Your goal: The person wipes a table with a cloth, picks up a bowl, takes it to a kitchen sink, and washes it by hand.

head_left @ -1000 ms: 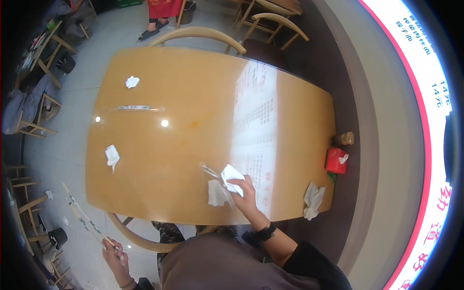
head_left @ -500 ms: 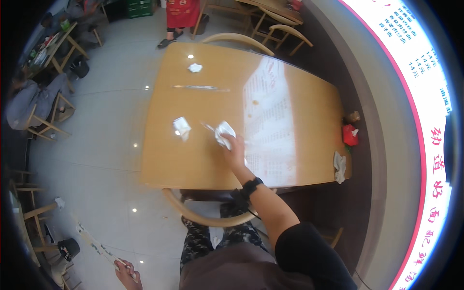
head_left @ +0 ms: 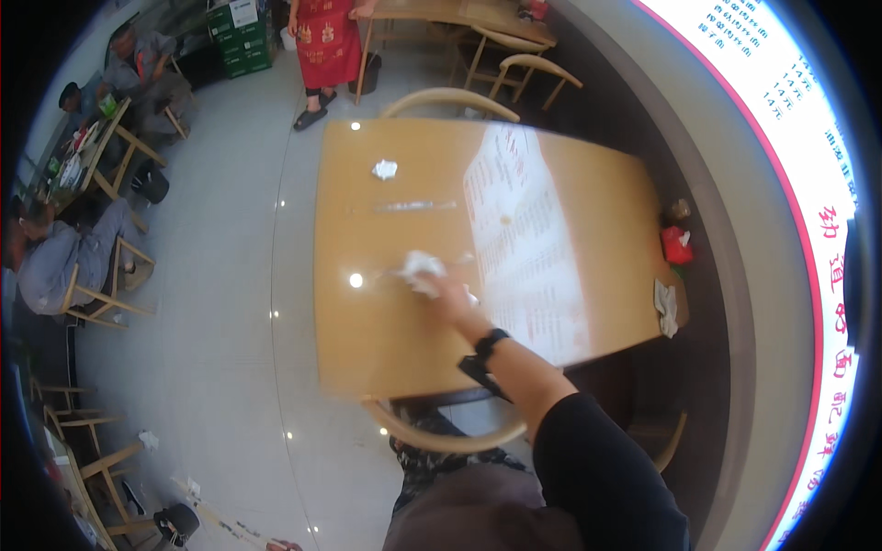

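Note:
My right hand [head_left: 450, 298] reaches over the wooden table [head_left: 363, 354], its fingers closed on a crumpled white tissue [head_left: 423, 267]. Motion blurs both, and thin pale streaks show beside the tissue at tabletop level. Only a little of my left hand [head_left: 284, 545] shows at the lower edge. It is at the end of a long, thin pale strip [head_left: 231, 526] with dark marks; its fingers are mostly cut off. Farther back on the table lie a narrow whitish strip [head_left: 415, 206] and a small crumpled tissue [head_left: 385, 169].
A wooden chair [head_left: 446, 441] stands between me and the table. By the wall are a red tissue pack [head_left: 676, 246] and a crumpled whitish cloth or paper [head_left: 666, 308]. Beyond the table stands a person in a red apron [head_left: 327, 50]; people sit at the left.
The loose tissue left of my right hand no longer shows separately on the table. My left hand has mostly dropped out of view. The view has shifted, placing the table lower and farther right.

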`<state>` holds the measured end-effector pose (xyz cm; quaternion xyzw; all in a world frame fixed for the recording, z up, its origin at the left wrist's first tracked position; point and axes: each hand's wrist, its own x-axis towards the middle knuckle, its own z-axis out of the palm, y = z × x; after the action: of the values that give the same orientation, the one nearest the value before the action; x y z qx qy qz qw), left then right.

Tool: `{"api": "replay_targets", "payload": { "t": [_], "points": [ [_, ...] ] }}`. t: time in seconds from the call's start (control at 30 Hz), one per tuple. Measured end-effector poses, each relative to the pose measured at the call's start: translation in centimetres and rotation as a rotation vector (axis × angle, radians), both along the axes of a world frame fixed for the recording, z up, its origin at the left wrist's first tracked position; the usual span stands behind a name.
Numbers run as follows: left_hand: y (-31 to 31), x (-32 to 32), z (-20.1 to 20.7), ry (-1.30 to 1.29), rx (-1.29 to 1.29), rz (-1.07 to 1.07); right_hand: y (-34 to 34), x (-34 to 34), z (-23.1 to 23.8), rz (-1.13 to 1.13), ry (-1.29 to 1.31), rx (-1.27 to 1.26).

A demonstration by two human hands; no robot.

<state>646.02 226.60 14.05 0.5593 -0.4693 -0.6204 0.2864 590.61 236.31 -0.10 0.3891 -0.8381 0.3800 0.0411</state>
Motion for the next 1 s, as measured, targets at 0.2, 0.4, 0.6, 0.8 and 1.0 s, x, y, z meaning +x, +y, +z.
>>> {"api": "replay_targets", "payload": {
  "t": [0.2, 0.4, 0.6, 0.8, 1.0],
  "points": [
    [-2.8, -6.4, 2.5, -0.152, 0.251, 0.095, 14.9, -18.5, 0.5, -0.642, 0.22, 0.057],
    [-7.0, -15.1, 1.8, -0.275, 0.338, -0.09, 9.1, -20.0, -0.6, -0.201, 0.094, 0.011],
    [-12.8, -20.3, -0.1, -0.233, 0.415, -0.324, 11.9, -13.1, 1.5, -0.094, -0.092, 0.191],
    [-21.3, -21.3, -2.0, -0.117, 0.547, -0.309, 14.1, -5.3, 0.5, -0.453, -0.055, 0.222],
    [-32.4, -22.6, -2.6, -0.18, 0.443, -0.503, 2.4, 6.8, -2.7, -1.025, -0.01, 0.33]
  ]
}}
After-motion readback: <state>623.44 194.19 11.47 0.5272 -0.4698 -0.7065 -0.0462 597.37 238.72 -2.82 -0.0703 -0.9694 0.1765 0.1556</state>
